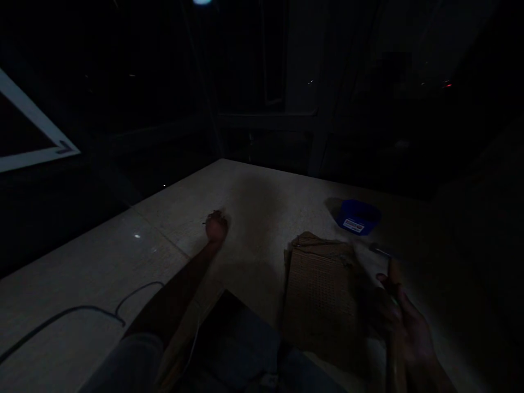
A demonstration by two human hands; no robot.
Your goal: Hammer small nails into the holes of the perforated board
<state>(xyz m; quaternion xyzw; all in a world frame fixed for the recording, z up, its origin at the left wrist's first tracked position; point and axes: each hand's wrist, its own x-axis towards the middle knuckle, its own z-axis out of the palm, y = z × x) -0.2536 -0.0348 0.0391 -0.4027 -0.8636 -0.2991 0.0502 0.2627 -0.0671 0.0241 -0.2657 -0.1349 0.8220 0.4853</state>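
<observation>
The scene is very dim. My left hand point(216, 228) is stretched forward low over the pale floor, its fingers closed, and several thin dark nails point(214, 213) stick out past them. How many the fist holds is hidden. At the lower right, my right hand point(403, 316) is wrapped around the wooden handle of a hammer point(393, 271), whose metal head points away from me. Just left of that hand lies a flat piece of brown cardboard point(321, 295) with a torn, creased far edge.
Beyond the cardboard stands a blue plastic container point(358, 218) with a white label. A dark cable point(82, 307) curves over the floor point(155, 218) at left. My clothed legs point(245, 338) show at the bottom. Dark framed panels point(270, 123) border the floor's far edge.
</observation>
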